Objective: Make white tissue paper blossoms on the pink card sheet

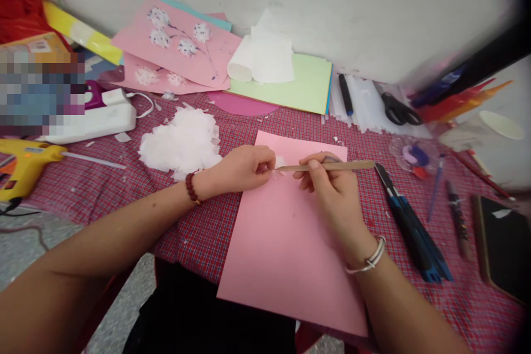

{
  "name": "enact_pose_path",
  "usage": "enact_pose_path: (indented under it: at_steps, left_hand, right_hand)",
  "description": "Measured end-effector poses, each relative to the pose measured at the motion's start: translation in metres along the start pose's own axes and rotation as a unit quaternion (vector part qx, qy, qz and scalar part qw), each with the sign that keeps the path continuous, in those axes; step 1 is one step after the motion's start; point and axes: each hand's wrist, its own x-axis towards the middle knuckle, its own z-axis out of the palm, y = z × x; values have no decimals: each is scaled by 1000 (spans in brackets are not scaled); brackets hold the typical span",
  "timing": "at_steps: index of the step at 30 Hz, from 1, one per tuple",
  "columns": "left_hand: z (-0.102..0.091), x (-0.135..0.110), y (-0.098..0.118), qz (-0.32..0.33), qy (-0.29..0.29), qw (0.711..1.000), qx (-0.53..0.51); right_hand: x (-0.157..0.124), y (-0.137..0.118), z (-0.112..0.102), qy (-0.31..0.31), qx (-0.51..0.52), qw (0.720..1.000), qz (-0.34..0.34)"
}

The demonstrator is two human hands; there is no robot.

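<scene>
A pink sheet of paper (290,243) lies in front of me on the table. My right hand (332,182) grips a thin wooden stick (352,165), held nearly level over the sheet's upper part. The stick's tapered left end reaches my left hand (257,168), whose fingers are pinched together; what they hold, if anything, is hidden. Small white scraps (280,162) show on the sheet beside those fingertips. Left of the sheet is a heap of white paper pieces (182,138), just beyond my left wrist.
A yellow glue gun (29,166) and white power strip (103,121) lie left. Pink sheets with white flowers (182,44), a tissue roll (243,61) and green paper (307,83) are behind. To the right are scissors (400,110), a blue-black cutter (410,227) and a brush (435,188).
</scene>
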Motion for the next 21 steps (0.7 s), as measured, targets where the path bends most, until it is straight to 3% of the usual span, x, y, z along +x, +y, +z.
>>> enact_pose_path:
  at_steps: [4,13,21]
  left_hand:
    - [-9,-3,5,-17,16,999,-31]
    - [-27,-8,6,-113,7,980,-165]
    - [-14,-7,4,-2,-47,999,-13]
  right_hand:
    - [1,1,-4,32,20,999,2]
    - [-1,1,2,-26,-11,1000,-6]
    - [0,3,2,-40,-72,996,-36]
